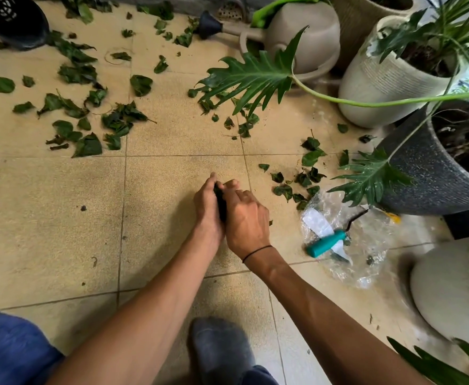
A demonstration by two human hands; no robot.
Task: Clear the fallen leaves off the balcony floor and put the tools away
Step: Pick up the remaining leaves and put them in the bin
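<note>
both hands, left hand [208,207] and right hand [246,218], clenched a dark green wad of leaves [221,201] between them over the beige tiled floor [61,218], left of a teal-handled tool [326,243].

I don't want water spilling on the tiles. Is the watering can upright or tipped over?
Upright. The beige watering can stands on its base by the pots, its spout reaching sideways to the black rose. Whether it holds water cannot be told.

Both hands [227,212] around dark leaves [221,200]

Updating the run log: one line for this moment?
left hand + right hand: pressing leaves between them | floor: many leaves left | teal-handled tool: on plastic bag
</note>
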